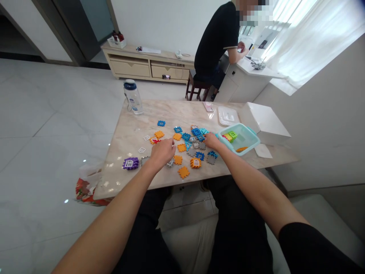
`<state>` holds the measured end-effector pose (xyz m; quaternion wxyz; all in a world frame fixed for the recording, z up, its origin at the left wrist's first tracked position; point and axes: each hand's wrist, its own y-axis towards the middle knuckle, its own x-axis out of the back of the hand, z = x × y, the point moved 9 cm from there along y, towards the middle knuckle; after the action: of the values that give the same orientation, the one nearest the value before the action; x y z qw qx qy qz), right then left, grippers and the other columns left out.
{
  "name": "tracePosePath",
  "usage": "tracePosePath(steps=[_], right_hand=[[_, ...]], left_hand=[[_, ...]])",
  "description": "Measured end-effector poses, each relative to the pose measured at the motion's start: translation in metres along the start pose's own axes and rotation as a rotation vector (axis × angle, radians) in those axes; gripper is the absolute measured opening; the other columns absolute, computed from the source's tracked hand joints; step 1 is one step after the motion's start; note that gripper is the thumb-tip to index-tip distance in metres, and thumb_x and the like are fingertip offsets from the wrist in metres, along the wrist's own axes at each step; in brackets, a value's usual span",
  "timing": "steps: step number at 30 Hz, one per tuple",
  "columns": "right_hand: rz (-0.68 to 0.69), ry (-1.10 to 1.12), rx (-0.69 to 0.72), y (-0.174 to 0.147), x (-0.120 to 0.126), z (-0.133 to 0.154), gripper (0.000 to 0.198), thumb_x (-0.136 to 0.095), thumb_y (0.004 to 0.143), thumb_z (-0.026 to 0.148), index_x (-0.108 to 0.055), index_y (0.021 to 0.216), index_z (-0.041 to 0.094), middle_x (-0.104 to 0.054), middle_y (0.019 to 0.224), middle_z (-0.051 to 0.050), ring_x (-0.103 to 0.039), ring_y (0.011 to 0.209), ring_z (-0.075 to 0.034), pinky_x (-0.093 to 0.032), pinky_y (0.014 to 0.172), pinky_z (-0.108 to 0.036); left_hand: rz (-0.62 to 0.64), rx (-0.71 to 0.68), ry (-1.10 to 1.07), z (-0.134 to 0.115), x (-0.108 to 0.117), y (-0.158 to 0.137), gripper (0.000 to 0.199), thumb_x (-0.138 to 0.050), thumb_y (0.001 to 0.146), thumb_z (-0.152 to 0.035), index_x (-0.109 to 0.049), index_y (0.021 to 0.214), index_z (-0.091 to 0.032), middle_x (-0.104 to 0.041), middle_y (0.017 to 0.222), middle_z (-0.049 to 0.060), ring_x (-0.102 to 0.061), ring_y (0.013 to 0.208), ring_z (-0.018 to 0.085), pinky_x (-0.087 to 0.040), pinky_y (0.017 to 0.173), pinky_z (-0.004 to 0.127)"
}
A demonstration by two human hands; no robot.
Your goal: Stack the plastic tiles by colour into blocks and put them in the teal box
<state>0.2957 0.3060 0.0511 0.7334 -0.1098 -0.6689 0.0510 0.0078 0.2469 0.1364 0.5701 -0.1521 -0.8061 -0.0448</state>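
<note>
Square plastic building tiles with notched edges lie spread over the marble-look table. My left hand [162, 154] is closed over the middle left of them, fingertips pinched; what it holds, if anything, is too small to make out. Just beyond it are an orange tile [159, 134] and a red piece [155, 141]. My right hand [212, 140] has its fingers curled together at the edge of a pile of blue tiles [196, 132]; its grip is hidden. Nearby lie grey tiles [211, 160], an orange stack [195, 163], and a purple stack [130, 163] with a white window piece on top.
A light teal tub [247, 137] holding green, yellow and orange tiles stands right of my right hand. Behind it are a clear lid [228, 115], a white box [266, 121] and a phone [208, 107]. A water bottle [133, 98] stands far left. Another person [218, 38] sits beyond the table.
</note>
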Motion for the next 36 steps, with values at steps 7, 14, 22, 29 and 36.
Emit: tracePosePath(steps=[7,14,22,29,36], right_hand=[[-0.045,0.086,0.009,0.005,-0.001,0.009,0.047,-0.071,0.093,0.016,-0.073,0.139,0.015,-0.077,0.135,-0.017,-0.073,0.125,-0.028,-0.052,0.111,-0.035],[-0.013,0.084,-0.036,-0.004,0.004,-0.01,0.045,-0.07,0.089,0.009,-0.076,0.133,0.015,-0.081,0.126,-0.014,-0.075,0.117,-0.027,-0.054,0.104,-0.029],[0.085,0.043,-0.071,-0.006,0.001,-0.018,0.042,-0.074,0.104,0.039,-0.067,0.139,0.016,-0.067,0.14,-0.014,-0.07,0.122,-0.028,-0.061,0.103,-0.048],[0.163,-0.014,-0.047,-0.022,0.001,0.004,0.042,-0.073,0.104,0.04,-0.067,0.137,0.015,-0.067,0.14,-0.016,-0.07,0.119,-0.027,-0.062,0.101,-0.046],[0.119,-0.041,0.043,-0.018,-0.003,0.023,0.038,-0.074,0.103,0.034,-0.069,0.136,0.015,-0.069,0.138,-0.017,-0.069,0.123,-0.03,-0.058,0.105,-0.048]], left_hand=[[0.031,-0.01,0.017,-0.004,-0.007,-0.001,0.033,-0.052,0.103,-0.033,-0.08,0.113,-0.02,-0.082,0.113,0.017,-0.076,0.107,0.036,-0.056,0.087,0.041],[0.019,0.006,0.028,-0.005,-0.01,0.006,0.032,-0.053,0.102,-0.035,-0.079,0.112,-0.021,-0.083,0.116,0.014,-0.075,0.11,0.034,-0.057,0.088,0.039],[0.04,-0.028,0.036,-0.019,-0.016,0.008,0.03,-0.053,0.101,-0.033,-0.08,0.109,-0.022,-0.083,0.111,0.014,-0.076,0.108,0.035,-0.058,0.088,0.041],[0.048,-0.004,0.012,-0.005,-0.02,0.002,0.032,-0.052,0.103,-0.033,-0.079,0.112,-0.019,-0.082,0.112,0.015,-0.076,0.11,0.035,-0.057,0.088,0.041],[0.044,0.074,0.025,0.021,-0.018,-0.006,0.029,-0.054,0.103,-0.032,-0.08,0.11,-0.019,-0.082,0.114,0.016,-0.077,0.109,0.034,-0.057,0.087,0.04]])
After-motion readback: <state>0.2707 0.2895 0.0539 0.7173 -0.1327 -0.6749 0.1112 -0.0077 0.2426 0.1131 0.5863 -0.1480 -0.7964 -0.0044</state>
